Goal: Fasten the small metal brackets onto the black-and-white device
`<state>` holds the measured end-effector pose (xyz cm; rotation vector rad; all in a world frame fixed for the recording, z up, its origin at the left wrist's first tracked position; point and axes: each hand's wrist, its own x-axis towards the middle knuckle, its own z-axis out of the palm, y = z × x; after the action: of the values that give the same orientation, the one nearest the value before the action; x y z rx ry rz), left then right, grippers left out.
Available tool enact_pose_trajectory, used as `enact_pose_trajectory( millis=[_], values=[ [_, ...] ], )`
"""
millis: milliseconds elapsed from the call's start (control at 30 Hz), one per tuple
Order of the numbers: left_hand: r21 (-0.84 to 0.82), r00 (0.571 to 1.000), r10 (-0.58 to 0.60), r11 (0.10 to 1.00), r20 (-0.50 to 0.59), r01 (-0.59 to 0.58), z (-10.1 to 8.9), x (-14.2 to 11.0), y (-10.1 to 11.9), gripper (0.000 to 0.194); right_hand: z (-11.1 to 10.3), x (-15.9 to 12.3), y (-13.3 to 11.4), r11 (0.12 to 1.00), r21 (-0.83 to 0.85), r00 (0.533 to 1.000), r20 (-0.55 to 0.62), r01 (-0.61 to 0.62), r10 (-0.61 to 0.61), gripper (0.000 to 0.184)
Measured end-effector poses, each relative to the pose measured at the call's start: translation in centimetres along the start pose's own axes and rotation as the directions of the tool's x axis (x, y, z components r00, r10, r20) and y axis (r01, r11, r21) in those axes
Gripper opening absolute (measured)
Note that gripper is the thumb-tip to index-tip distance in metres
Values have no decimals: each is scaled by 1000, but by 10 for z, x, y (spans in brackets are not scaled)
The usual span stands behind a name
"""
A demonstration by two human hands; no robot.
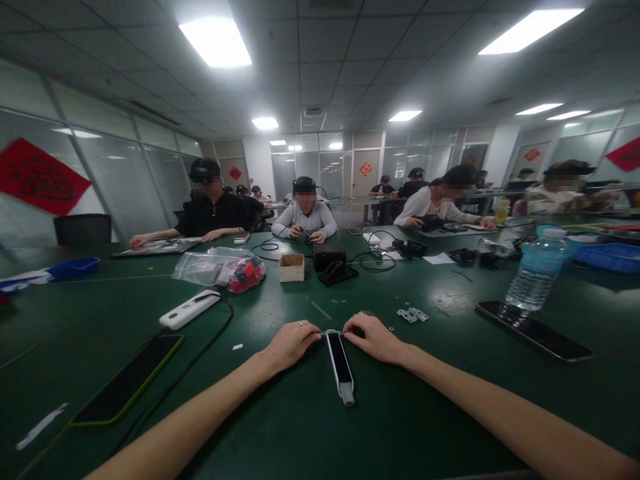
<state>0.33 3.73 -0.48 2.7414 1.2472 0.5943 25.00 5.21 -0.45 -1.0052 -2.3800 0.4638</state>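
A slim white handheld device (341, 363), with a long black screen and a grey tip like a scanning pen's, lies on the green table in front of me. Its tip points towards me. At the upper left corner of its far end is my left hand (290, 345), with a ring on one finger and the fingertips pinched together. My right hand (374, 337) pinches at the opposite corner. Something thin and small shows between the fingertips and the device's end; I cannot make out what it is.
To the left lie a green-edged phone (131, 380) and a white power strip (190, 309) with a black cable. On the right, a water bottle (536, 273) stands by a dark phone (533, 328). Small metal parts (413, 315), a box (291, 268) and a plastic bag (220, 268) sit farther off. Several people work opposite.
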Motion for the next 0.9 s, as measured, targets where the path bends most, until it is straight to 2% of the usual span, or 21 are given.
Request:
enact_pose_trajectory(
  millis=[300, 733, 900],
  values=[
    [-7, 1000, -21, 1000, -2, 21, 6, 0, -5, 23, -2, 0, -6, 1000, -30, 1000, -4, -8, 8, 15],
    [-4, 997, -75, 997, 8, 75, -7, -3, 9, 22, -1, 0, -4, 1000, -21, 1000, -1, -22, 22, 18],
    [-77, 994, -108, 991, -14, 107, -8, -4, 8, 16, 0, -1, -2, 999, -7, 999, 5, -37, 37, 18]
  ],
)
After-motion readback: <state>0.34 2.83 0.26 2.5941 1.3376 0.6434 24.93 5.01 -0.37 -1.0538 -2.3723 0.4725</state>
